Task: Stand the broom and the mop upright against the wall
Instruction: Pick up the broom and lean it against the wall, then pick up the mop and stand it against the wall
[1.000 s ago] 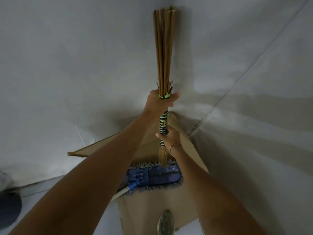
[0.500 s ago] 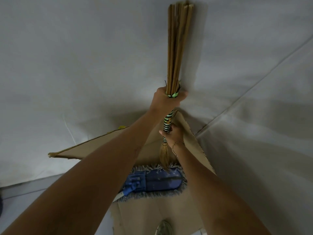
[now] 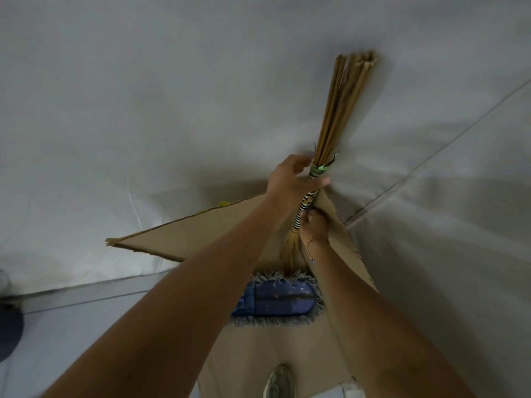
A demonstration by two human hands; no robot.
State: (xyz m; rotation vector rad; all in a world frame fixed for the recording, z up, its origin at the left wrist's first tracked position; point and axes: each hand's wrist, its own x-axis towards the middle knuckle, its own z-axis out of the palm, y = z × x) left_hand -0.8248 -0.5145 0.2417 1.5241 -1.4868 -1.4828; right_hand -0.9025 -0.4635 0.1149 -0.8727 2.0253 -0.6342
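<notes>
The broom point(image 3: 344, 110) stands nearly upright on its bristles, its bundle of brown sticks leaning up and to the right against the pale wall point(image 3: 172, 96). My left hand point(image 3: 290, 182) grips it just below the green band, thumb across the striped wrapping, fingers loosened and blurred. Lower down, my right hand point(image 3: 314, 226) is closed on the striped part above the straw bristles. The blue mop head point(image 3: 281, 301) with its grey fringe lies flat on the floor below the broom. My left arm hides its handle.
A sheet of cardboard point(image 3: 201, 234) covers the floor in the corner and runs up against the walls. The wall corner seam point(image 3: 431, 156) slants up to the right. My shoe point(image 3: 280, 383) shows at the bottom, and a dark round object point(image 3: 8, 331) sits at the left edge.
The broom's top has tipped to the right, toward the corner. My left hand's fingers have loosened from a tight fist. The right hand has kept its grip lower down.
</notes>
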